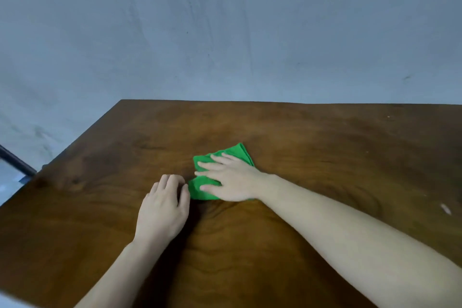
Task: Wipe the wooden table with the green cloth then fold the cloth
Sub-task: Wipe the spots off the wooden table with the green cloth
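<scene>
The wooden surface (312, 147) ran wide and bare to the right and toward the far edge, which met a grey-blue wall (225, 27); its left edge slanted toward the near left corner. Near the middle lay the green cloth (235, 154) — folded small, its far corner poking out. The right hand (231, 179) lay flat on it, fingers straight and spread, pressing it down. The left hand (163, 209) rested just beside the cloth's left edge, fingers curled under; whether its fingertips pinched the cloth was hidden. A dark bar (16, 160) showed past the left edge, cut off.
</scene>
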Tool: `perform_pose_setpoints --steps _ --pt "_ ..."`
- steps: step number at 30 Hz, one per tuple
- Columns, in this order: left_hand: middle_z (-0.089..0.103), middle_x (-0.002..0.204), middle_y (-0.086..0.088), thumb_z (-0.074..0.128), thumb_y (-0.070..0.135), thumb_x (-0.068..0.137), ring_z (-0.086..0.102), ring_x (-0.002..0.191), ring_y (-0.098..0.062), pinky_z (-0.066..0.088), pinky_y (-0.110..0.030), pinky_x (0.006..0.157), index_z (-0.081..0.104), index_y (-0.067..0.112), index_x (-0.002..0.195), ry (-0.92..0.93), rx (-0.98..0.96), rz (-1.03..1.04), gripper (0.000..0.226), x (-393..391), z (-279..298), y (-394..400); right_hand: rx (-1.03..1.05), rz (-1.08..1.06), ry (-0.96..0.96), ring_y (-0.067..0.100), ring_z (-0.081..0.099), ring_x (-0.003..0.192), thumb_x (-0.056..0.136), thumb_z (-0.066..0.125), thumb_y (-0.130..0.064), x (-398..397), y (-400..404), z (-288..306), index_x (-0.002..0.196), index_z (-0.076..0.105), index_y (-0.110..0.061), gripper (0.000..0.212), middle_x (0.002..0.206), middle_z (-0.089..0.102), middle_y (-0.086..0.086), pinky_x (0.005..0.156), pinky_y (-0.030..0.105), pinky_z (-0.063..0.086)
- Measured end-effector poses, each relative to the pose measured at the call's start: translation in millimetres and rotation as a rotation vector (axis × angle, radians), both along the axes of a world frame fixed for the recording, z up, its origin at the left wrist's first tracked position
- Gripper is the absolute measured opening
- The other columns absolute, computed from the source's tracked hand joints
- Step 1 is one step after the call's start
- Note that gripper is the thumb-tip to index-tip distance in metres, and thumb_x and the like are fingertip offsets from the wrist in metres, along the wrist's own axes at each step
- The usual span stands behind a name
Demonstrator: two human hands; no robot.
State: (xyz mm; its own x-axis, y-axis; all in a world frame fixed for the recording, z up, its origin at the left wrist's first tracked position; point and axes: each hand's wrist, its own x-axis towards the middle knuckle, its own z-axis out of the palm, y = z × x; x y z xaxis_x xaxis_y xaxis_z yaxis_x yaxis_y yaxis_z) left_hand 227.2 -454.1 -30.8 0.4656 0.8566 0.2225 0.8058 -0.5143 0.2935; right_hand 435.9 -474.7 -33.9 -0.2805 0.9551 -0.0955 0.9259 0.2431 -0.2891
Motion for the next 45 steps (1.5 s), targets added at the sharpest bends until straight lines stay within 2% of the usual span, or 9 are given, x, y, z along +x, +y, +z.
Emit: perform_pose_setpoints --steps 5,8,13,18,26,31,35,41,45 --pt "0.052 0.097 0.011 0.041 0.037 0.099 0.054 0.088 -0.015 0.046 -0.032 0.078 0.054 0.026 0.101 -0.019 0.036 -0.088 0.016 -5.5 2.0 16.9 0.073 0.136 -0.034 0.021 0.015 0.154 0.1 0.042 -0.061 -20.4 -32.8 1.1 0.153 0.041 -0.033 0.06 0.165 0.029 -0.007 0.126 0.045 0.007" --pt "0.055 0.101 0.011 0.039 0.039 0.101 0.054 0.09 -0.015 0.046 -0.032 0.078 0.055 0.027 0.104 -0.022 0.04 -0.133 0.02 1.4 0.0 26.2 0.025 0.077 -0.092 0.022 0.002 0.157 0.098 0.034 -0.069 -16.4 -20.9 1.9 0.158 0.026 -0.042 0.066 0.169 0.014 -0.009 0.127 0.046 -0.003" --pt "0.056 0.122 0.014 0.034 0.048 0.1 0.053 0.113 -0.014 0.042 -0.033 0.091 0.054 0.03 0.121 0.064 0.01 -0.169 0.034 27.0 -5.7 31.2 -0.055 -0.225 -0.102 0.018 -0.004 0.157 0.094 0.026 -0.078 28.7 22.0 6.1 0.158 0.016 -0.05 0.07 0.169 0.002 -0.017 0.126 0.045 -0.008" --pt "0.048 0.139 0.015 0.021 0.057 0.095 0.042 0.131 -0.013 0.036 -0.036 0.105 0.048 0.038 0.135 0.186 0.017 -0.208 0.053 76.4 -5.7 32.7 -0.076 -0.577 -0.113 0.016 -0.001 0.157 0.09 0.015 -0.084 129.7 35.4 5.5 0.158 0.012 -0.05 0.076 0.169 0.001 -0.017 0.125 0.047 -0.005" --pt "0.034 0.154 0.015 0.027 0.056 0.098 0.029 0.141 -0.015 0.03 -0.039 0.112 0.035 0.042 0.146 0.325 0.024 -0.406 0.05 172.4 -1.6 22.4 -0.101 -1.076 -0.12 0.018 0.004 0.157 0.091 0.01 -0.082 294.3 -86.2 0.5 0.159 0.011 -0.047 0.077 0.17 0.003 -0.014 0.126 0.049 -0.001" --pt "0.031 0.156 0.017 0.014 0.061 0.095 0.026 0.143 -0.012 0.027 -0.039 0.114 0.03 0.045 0.148 0.337 0.051 -0.465 0.057 196.0 -1.1 20.4 -0.147 -1.322 -0.106 0.023 0.003 0.157 0.091 0.011 -0.082 336.0 -133.6 0.0 0.16 0.012 -0.046 0.078 0.17 0.004 -0.01 0.125 0.053 0.001" --pt "0.032 0.155 0.019 0.012 0.064 0.093 0.029 0.142 -0.01 0.027 -0.038 0.114 0.029 0.049 0.147 0.299 0.052 -0.475 0.058 191.8 -4.5 23.0 -0.132 -1.265 -0.132 0.03 -0.003 0.157 0.097 0.016 -0.071 322.6 -90.0 -2.0 0.162 0.008 -0.038 0.073 0.171 -0.001 -0.006 0.124 0.056 -0.001" --pt "0.038 0.15 0.021 0.034 0.054 0.097 0.035 0.138 -0.006 0.032 -0.033 0.111 0.045 0.043 0.139 0.192 0.002 -0.482 0.045 181.2 -1.9 32.8 -0.06 -0.896 -0.153 0.028 -0.001 0.157 0.1 0.017 -0.066 252.6 10.8 -4.0 0.163 0.012 -0.032 0.071 0.171 0.002 -0.003 0.126 0.051 -0.001" --pt "0.054 0.123 0.021 0.045 0.047 0.095 0.054 0.106 -0.005 0.048 -0.025 0.09 0.062 0.04 0.116 0.116 0.061 -0.387 0.029 151.4 -0.6 45.9 -0.031 -0.599 -0.096 0.023 -0.001 0.157 0.102 0.024 -0.063 191.1 67.7 -1.9 0.162 0.017 -0.035 0.066 0.171 0.004 -0.007 0.126 0.047 -0.003"
